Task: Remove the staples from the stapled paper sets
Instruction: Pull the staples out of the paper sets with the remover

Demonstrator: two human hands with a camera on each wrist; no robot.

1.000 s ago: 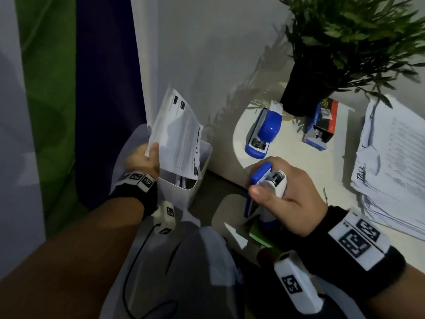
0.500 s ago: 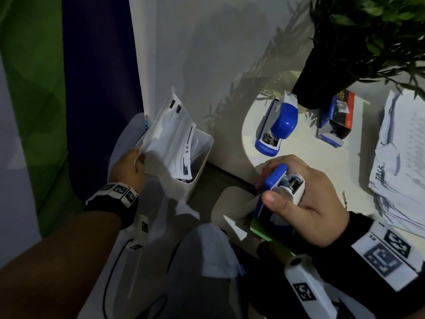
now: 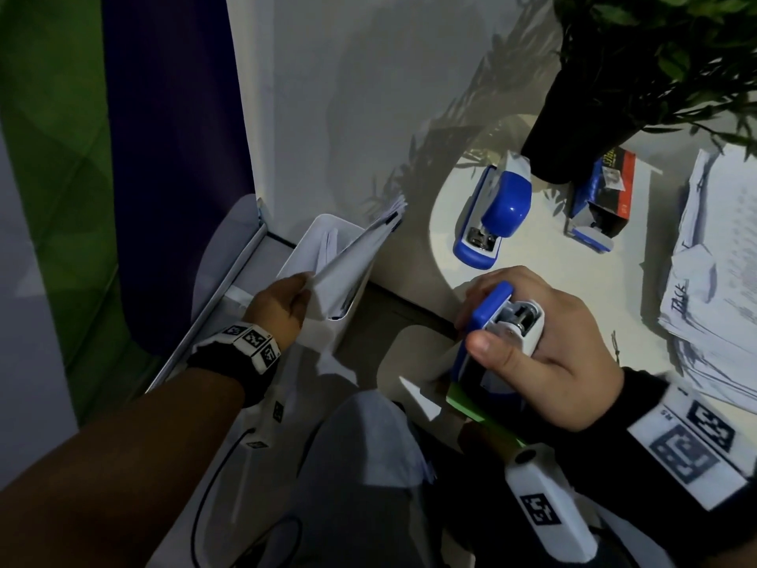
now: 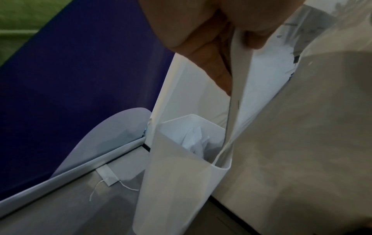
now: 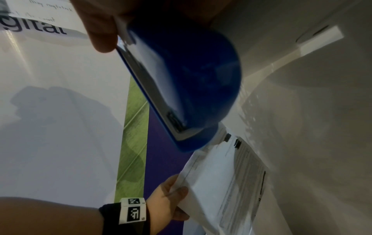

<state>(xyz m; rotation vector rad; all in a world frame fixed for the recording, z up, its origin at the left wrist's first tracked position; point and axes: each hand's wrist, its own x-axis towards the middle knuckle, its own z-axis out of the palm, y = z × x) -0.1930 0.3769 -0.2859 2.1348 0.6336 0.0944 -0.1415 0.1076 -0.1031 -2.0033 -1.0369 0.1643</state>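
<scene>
Paper set (image 3: pixel 352 260), pinched in left hand (image 3: pixel 278 309) grip, has been lowered partway into white bin (image 3: pixel 327 338) off counter's left edge, so judged destapled; stapler (image 3: pixel 497 321) is clasped by right hand (image 3: pixel 545 354).

potted plant (image 3: pixel 614 88), staple box (image 3: pixel 606 190) beside it, white bin (image 3: pixel 323 321) below the table edge

Left hand (image 4: pixel 203 39) pinches paper set (image 4: pixel 302 127) over white bin (image 4: pixel 177 174).

Plant (image 3: pixel 663 47) at 1 o'clock is chopped off by the frame. The staple box (image 3: pixel 606 190) sits half behind its pot, label unreadable. The paper stack (image 3: pixel 721 289) runs off at 3 o'clock.
</scene>
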